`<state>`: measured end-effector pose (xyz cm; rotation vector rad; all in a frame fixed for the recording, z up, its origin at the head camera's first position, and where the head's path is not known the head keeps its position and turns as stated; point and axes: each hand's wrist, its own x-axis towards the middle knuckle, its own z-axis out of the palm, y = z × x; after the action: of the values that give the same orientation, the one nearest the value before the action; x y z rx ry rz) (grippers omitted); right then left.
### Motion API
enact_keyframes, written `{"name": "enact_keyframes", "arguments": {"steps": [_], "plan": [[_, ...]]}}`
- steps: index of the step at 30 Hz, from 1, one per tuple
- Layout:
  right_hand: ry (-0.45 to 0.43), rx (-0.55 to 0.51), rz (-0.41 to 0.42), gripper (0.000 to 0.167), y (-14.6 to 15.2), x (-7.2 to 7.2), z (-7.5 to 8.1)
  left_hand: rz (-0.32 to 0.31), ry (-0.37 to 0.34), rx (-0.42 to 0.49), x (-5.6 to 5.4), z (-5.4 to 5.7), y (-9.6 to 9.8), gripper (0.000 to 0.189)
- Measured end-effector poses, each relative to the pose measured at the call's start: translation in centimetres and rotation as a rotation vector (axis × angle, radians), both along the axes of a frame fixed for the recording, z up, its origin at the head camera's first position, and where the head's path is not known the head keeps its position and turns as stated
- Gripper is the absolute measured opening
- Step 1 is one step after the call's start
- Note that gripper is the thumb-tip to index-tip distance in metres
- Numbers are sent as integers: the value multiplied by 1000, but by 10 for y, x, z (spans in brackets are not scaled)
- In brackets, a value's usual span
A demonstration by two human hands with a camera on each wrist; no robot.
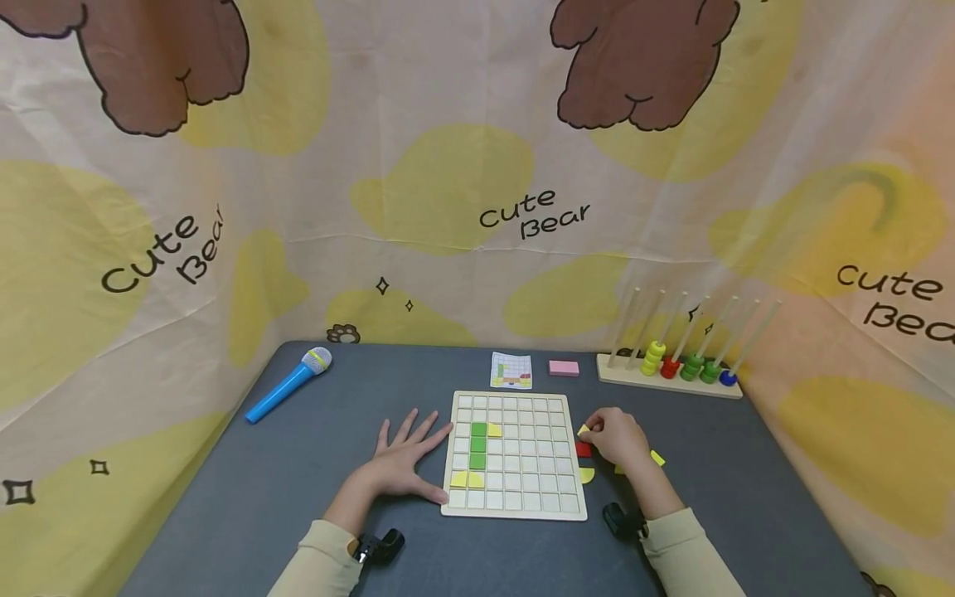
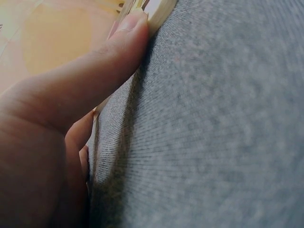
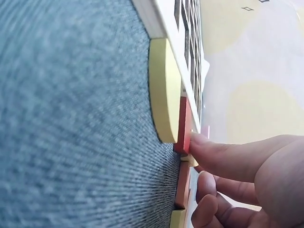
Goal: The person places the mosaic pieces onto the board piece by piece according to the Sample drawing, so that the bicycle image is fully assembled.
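Note:
A white grid board (image 1: pixel 525 464) lies flat on the table, with green pieces (image 1: pixel 478 444) in one column and several yellow pieces (image 1: pixel 458 479) in its cells. At the board's left edge my left hand (image 1: pixel 403 464) rests with fingers spread; its thumb (image 2: pixel 118 38) touches the board's side in the left wrist view. Just off the right edge, my right hand (image 1: pixel 621 437) pinches a small yellow block (image 1: pixel 584 430) between thumb and fingertips. Below those fingertips lie a red block (image 1: pixel 584 450) and a yellow rounded block (image 3: pixel 164 90), both close against the board.
More yellow blocks (image 1: pixel 657 458) lie partly hidden by the right forearm. Behind the board are a patterned card (image 1: pixel 511 371) and a pink block (image 1: pixel 563 368). A bead-and-peg rack (image 1: pixel 664 381) stands back right; a blue toy microphone (image 1: pixel 287 388) lies back left. A printed curtain (image 1: pixel 418 274) encloses the table.

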<state>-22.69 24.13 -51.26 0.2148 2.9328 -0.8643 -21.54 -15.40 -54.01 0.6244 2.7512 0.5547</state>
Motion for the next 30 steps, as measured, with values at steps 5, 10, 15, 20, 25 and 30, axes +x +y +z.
{"name": "enact_keyframes", "arguments": {"steps": [5, 10, 15, 20, 25, 30], "plan": [[1, -18, 2, 18, -1, 2, 1, -3, 5, 7, 1, 1, 1, 120], [9, -15, 30, 19, -1, 5, 4, -7, 3, 5, 1, 1, 1, 120], [28, -20, 29, 19, -1, 6, 8, -6, 7, 5, 1, 2, 1, 119], [41, -57, 48, 19, -4, 8, 14, -7, 6, 0, 0, 1, 1, 119], [52, -128, 77, 16, -10, 13, 17, -4, 0, 0, 0, 1, 1, 119], [94, -176, 124, 17, -20, 16, 16, -6, 2, -4, -1, 0, 1, 119]]}}
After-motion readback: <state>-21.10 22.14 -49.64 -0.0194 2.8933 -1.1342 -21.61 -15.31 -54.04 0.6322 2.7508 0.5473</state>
